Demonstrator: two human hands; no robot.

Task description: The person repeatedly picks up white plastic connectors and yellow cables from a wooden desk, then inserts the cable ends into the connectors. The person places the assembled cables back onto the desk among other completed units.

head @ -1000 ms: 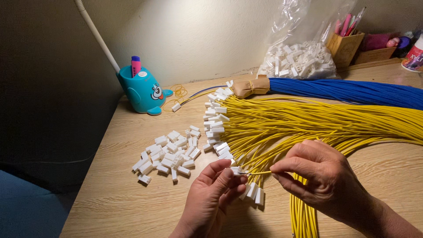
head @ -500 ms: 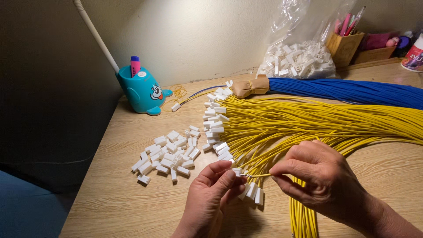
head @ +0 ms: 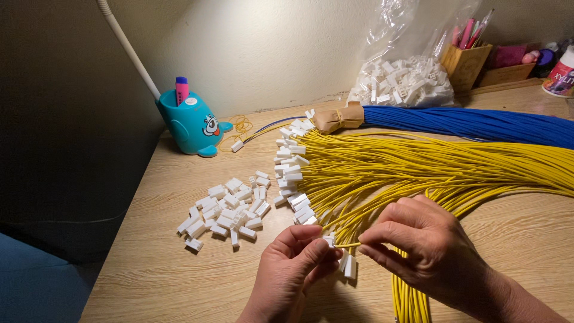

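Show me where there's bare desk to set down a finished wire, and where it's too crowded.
Bare wood lies on the desk in front of the loose white connector pile, left of the left hand. Another free patch lies right of the right hand, below the yellow wire bundle. It is crowded from the pile across to the blue wire bundle and connector bag.

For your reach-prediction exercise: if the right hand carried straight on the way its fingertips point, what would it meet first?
Probably the left hand, whose fingers pinch a white connector facing the right hand.
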